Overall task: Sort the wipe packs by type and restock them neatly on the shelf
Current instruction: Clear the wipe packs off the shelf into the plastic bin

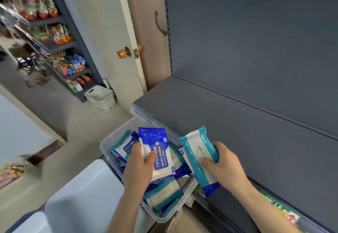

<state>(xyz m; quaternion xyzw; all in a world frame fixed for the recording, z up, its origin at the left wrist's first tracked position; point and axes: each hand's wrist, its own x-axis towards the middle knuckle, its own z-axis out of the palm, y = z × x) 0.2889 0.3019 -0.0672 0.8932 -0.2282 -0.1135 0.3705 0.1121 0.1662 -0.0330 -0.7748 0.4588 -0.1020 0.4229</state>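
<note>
The left hand (140,163) curls around a blue alcohol wipe pack (158,150), its length running away from the person above the clear bin (117,131), while the right hand (222,166) clasps a teal pack (198,156), similarly lengthwise, beside the grey shelf (237,123)

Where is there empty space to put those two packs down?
The grey shelf is bare across its visible top, from the door side to the back panel. The clear bin is crowded with packs; the left hand holds a blue pack over it, the right hand a teal pack at its rim.
</note>
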